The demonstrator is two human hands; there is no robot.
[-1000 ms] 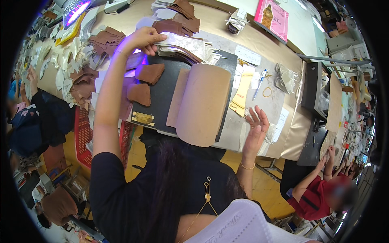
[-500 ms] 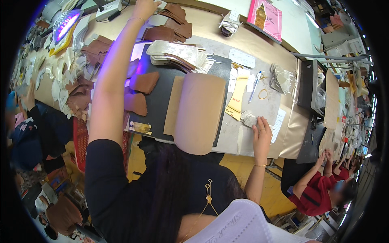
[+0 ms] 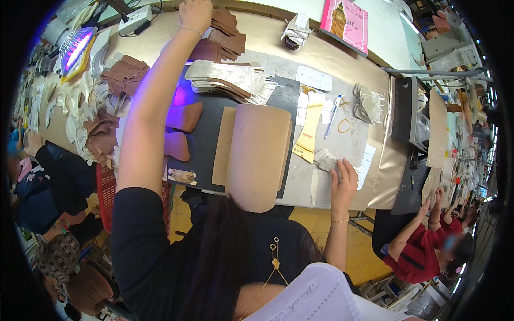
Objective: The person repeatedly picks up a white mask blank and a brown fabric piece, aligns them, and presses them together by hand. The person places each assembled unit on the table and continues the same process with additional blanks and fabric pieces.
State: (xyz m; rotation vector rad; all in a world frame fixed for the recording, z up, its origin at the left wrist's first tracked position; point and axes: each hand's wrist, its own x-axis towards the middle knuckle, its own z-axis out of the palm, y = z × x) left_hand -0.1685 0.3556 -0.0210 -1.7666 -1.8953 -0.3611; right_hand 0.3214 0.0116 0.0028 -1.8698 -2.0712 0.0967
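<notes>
My left arm reaches to the far edge of the table, where my left hand [image 3: 195, 16] is beside a pile of brown leather pieces [image 3: 227, 35]; its fingertips are hidden. At the near right, my right hand [image 3: 344, 184] rests with fingers apart, beside a small grey lump [image 3: 325, 159]. Between my arms a large tan curved block [image 3: 259, 155] lies on a black mat [image 3: 206, 144]. Beyond it is a stack of pale and brown cut pieces [image 3: 227, 77]. Two brown leather pieces [image 3: 186, 116] lie by my left forearm.
A yellow template [image 3: 310, 134], a pen [image 3: 333, 115] and a rubber band [image 3: 344, 126] lie right of the block. More pieces [image 3: 101, 131] cover the left, under a purple-lit lamp [image 3: 79, 48]. A red basket [image 3: 106, 198] stands below the edge. Co-workers sit on both sides.
The view has shifted slightly, so the table things appear a little further left. My left hand has moved slightly right along the brown pile. My right hand stays by the grey lump.
</notes>
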